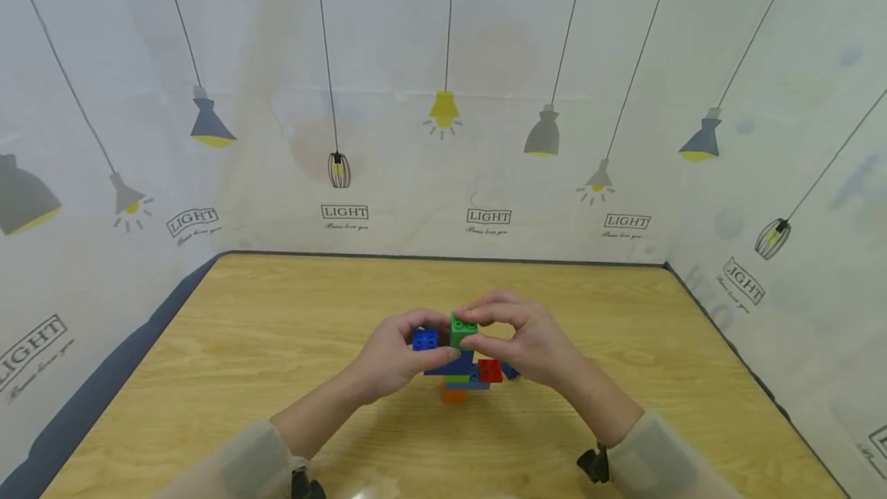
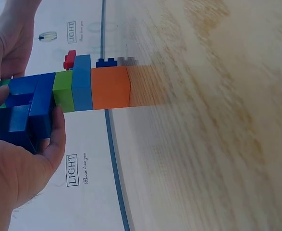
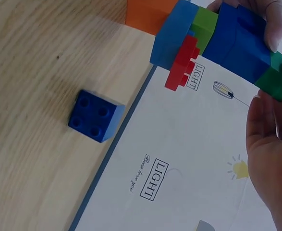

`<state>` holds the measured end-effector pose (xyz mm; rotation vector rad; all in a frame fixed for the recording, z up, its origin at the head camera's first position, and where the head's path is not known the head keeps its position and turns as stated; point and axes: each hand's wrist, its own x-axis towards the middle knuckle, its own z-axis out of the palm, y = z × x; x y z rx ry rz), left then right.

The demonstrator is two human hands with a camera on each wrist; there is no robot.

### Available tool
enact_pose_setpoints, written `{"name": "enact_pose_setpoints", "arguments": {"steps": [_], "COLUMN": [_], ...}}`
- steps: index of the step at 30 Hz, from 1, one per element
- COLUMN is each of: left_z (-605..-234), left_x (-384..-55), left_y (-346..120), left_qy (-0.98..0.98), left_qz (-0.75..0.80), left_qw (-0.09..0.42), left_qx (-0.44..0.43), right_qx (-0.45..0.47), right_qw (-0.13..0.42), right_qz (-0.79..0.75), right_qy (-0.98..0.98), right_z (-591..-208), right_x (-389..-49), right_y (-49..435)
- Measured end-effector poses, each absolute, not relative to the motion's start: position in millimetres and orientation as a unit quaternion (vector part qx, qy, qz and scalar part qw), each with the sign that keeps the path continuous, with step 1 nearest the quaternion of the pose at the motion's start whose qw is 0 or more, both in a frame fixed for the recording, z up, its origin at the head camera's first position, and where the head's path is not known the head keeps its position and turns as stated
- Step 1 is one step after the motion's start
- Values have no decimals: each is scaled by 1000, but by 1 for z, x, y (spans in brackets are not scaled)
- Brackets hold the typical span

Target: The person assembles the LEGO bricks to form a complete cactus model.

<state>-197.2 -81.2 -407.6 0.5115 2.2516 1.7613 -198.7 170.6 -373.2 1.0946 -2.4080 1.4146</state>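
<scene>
A stack of toy bricks stands on the table, with an orange brick [image 2: 111, 87] at its base, then a light blue brick [image 2: 82, 83] and a lime green brick [image 2: 64, 91]. Dark blue bricks [image 3: 237, 41] form the upper part. My left hand [image 1: 391, 356] grips these blue bricks between thumb and fingers. On top, my right hand [image 1: 533, 341] pinches a green brick [image 1: 463, 331], which touches the blue brick under it; whether it is fully pressed down I cannot tell. A red brick [image 1: 490, 370] sits on the light blue brick's right end.
A loose dark blue brick [image 3: 93, 116] lies on the wooden table [image 1: 277, 314], right of the stack and partly hidden by my right hand in the head view. A pale curtain [image 1: 388, 45] printed with lamps hangs around the table's far and side edges.
</scene>
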Motion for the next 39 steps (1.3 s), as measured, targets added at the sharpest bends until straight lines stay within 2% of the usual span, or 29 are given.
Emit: {"name": "enact_pose_setpoints", "arguments": {"steps": [13, 30, 39], "left_z": [-409, -407, -408], "left_x": [-197, -198, -198], "left_y": [-82, -83, -83], "left_qy": [771, 772, 770], "left_qz": [601, 604, 605], "left_qw": [117, 133, 136], "left_qx": [176, 147, 149], "right_qx": [365, 251, 209], "right_qw": [71, 57, 7], "right_qz": [459, 448, 433], "right_qy": [-807, -856, -877], "right_z": [-378, -399, -416], "right_x": [-198, -204, -214], "right_y": [175, 230, 252]}}
